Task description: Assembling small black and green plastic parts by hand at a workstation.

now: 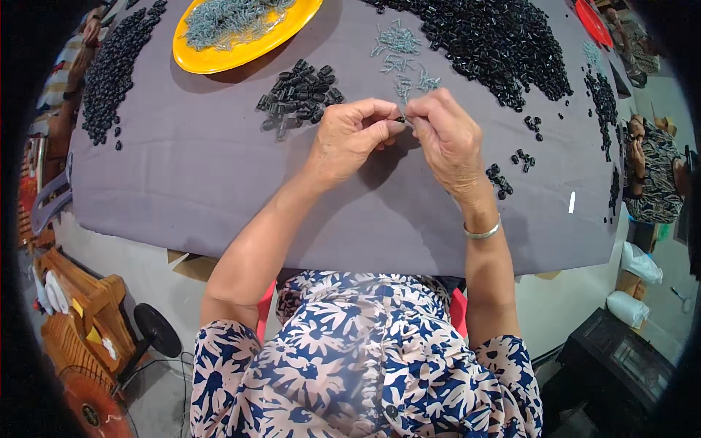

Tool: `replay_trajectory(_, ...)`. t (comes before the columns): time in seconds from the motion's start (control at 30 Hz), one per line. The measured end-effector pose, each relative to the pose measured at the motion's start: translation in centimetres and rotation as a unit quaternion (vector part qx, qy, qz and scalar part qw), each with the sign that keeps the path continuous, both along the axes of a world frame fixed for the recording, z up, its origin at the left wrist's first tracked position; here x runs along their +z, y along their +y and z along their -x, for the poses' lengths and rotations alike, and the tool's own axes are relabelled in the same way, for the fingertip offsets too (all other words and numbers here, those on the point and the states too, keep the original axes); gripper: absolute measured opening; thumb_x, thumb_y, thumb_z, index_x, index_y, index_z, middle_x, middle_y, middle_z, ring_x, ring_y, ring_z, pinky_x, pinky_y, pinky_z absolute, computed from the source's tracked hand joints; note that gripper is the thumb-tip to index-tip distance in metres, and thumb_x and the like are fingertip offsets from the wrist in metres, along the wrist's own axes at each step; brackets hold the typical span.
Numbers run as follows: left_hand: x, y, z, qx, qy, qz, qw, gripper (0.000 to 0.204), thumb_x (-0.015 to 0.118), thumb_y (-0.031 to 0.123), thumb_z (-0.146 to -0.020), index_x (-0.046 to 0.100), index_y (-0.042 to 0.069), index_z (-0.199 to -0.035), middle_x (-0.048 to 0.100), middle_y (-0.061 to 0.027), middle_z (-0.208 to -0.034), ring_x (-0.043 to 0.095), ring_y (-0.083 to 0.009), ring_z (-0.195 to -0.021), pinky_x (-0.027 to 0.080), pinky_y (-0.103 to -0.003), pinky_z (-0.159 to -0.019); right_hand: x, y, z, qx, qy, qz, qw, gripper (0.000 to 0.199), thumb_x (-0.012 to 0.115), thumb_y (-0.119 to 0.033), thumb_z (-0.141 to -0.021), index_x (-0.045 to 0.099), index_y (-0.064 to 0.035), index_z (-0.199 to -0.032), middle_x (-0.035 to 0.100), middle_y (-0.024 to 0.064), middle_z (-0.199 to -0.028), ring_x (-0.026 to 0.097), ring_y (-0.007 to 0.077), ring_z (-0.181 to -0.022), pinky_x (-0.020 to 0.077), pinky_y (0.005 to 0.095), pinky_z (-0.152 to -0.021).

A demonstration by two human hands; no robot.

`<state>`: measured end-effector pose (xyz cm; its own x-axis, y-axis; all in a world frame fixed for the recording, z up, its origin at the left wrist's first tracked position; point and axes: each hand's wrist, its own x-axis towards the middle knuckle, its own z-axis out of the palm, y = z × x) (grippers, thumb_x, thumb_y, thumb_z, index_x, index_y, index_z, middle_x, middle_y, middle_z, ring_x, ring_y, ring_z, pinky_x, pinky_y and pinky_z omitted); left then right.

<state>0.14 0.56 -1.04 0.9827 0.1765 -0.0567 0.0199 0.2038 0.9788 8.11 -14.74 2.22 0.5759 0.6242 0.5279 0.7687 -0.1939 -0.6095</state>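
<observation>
The grip of the left hand (355, 139) is pinched on a small black piece (399, 119), held just above the counter (219, 168) between thumb and forefinger; the right hand (450, 139) has its fingertips together right beside it, but whether a screw sits between them I cannot tell. The step in hand looks like fitting something small into the black piece, most likely one of the loose screws (398, 44) lying just beyond the hands. The next move seems to call for a steady left pinch and a fine, straight push or turn from the right, with the two ends lined up. A pile (299, 87) of pieces lies near the left hand, and small clusters (523, 160) lie beside the right wrist; whether these are finished or waiting is hard to say. The fingers hide most of the held piece and its meeting point. The yellow plate (201, 62) of screws and the large black heap (496, 51) are cut off at the top, and single parts in the heap blur together.
</observation>
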Motion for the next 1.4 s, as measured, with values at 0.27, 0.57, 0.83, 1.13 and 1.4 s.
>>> replay_trajectory(0.27,0.7,0.7,0.0,-0.051,0.039,0.004,0.998,0.012,0.066,0.007,-0.088,0.069,0.0,-0.098,0.065,0.0008,-0.08,0.058,-0.0051,-0.069,0.049,-0.02,-0.063,0.7,-0.4,-0.2,0.045,-0.026,0.031,0.998,0.012,0.061,0.009,-0.082,0.062,-0.0012,-0.089,0.06,0.0089,-0.084,0.062,0.0235,-0.073,0.0502,0.0309,-0.063)
replay_trajectory(0.57,1.1,0.9,0.3,-0.055,0.058,0.003,0.997,0.015,0.064,0.006,-0.089,0.069,-0.001,-0.101,0.065,0.0004,-0.081,0.058,-0.0055,-0.068,0.048,-0.02,-0.063,-0.2,0.0,-0.1,0.031,0.082,-0.016,0.996,0.014,0.06,0.006,-0.079,0.066,-0.0026,-0.088,0.061,0.0077,-0.08,0.061,0.0197,-0.069,0.0494,0.0307,-0.061)
replay_trajectory(0.83,0.5,0.8,0.3,-0.027,0.067,-0.002,0.997,0.014,0.066,0.01,-0.087,0.069,0.001,-0.097,0.063,0.0012,-0.075,0.056,-0.0057,-0.065,0.046,-0.02,-0.06,-0.1,-0.4,-0.2,0.038,0.113,-0.055,0.991,0.014,0.065,0.005,-0.077,0.069,-0.0029,-0.088,0.06,0.0054,-0.077,0.059,0.0175,-0.065,0.048,0.0291,-0.059)
replay_trajectory(1.13,1.0,0.8,0.8,-0.007,0.061,0.039,0.997,0.01,0.065,0.006,-0.088,0.065,0.003,-0.097,0.064,-0.0005,-0.08,0.058,-0.0061,-0.068,0.045,-0.019,-0.058,2.5,-9.5,1.8,-0.103,0.131,0.027,0.986,0.016,0.06,0.006,-0.085,0.066,0.0012,-0.099,0.061,0.0041,-0.078,0.056,0.0078,-0.065,0.0455,0.0209,-0.058)
replay_trajectory(1.4,0.9,0.7,0.5,-0.007,0.064,0.046,0.997,0.012,0.066,0.007,-0.089,0.064,0.003,-0.1,0.063,-0.0013,-0.081,0.057,-0.0067,-0.068,0.045,-0.019,-0.059,-0.4,-23.0,1.4,-0.369,0.292,0.015,0.882,0.007,0.064,-0.002,-0.088,0.066,0.0,-0.094,0.058,-0.0028,-0.072,0.052,0.0036,-0.064,0.0437,0.0185,-0.056)
